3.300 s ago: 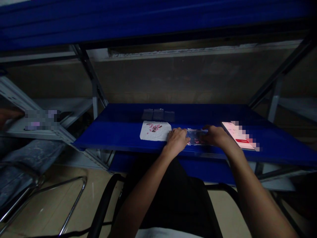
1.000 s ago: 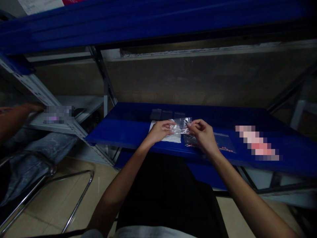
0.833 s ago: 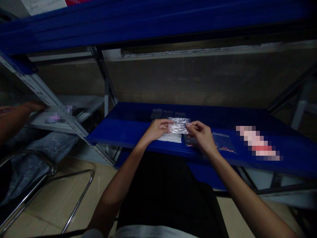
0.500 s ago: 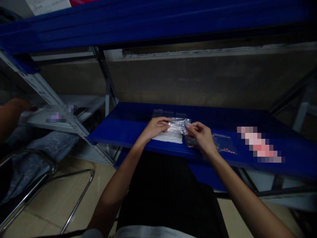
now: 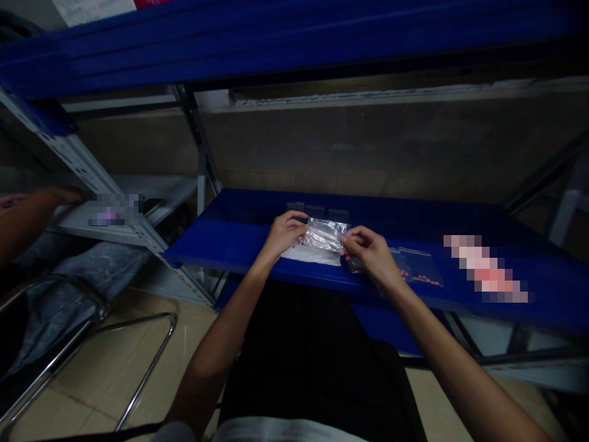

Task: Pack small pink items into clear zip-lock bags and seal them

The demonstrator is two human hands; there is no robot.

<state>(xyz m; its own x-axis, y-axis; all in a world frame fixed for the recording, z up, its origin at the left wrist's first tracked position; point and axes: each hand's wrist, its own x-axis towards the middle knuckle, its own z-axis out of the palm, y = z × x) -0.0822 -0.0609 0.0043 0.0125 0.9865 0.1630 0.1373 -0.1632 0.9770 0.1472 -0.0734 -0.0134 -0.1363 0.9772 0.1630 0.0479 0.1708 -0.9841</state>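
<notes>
A clear plastic bag is stretched between my two hands above the blue shelf. My left hand pinches its left edge, and my right hand grips its right edge between thumb and fingers. Under the bag lies a white sheet, with a few small reddish pieces at its left side. Right of my right hand rests a clear zip bag with small red-orange pieces in it. Other clear bags beside it are partly covered by that hand. Behind my hands lie several flat clear bags.
The blue shelf has a blurred-out pinkish item on its right side. Overhead runs another blue shelf beam. At left are a metal upright, a chrome chair frame and another person's arm by a grey shelf.
The plastic bag between my hands has tilted and spread flatter, showing more of its face. My hands have shifted slightly. At left, the other person's arm has moved right.
</notes>
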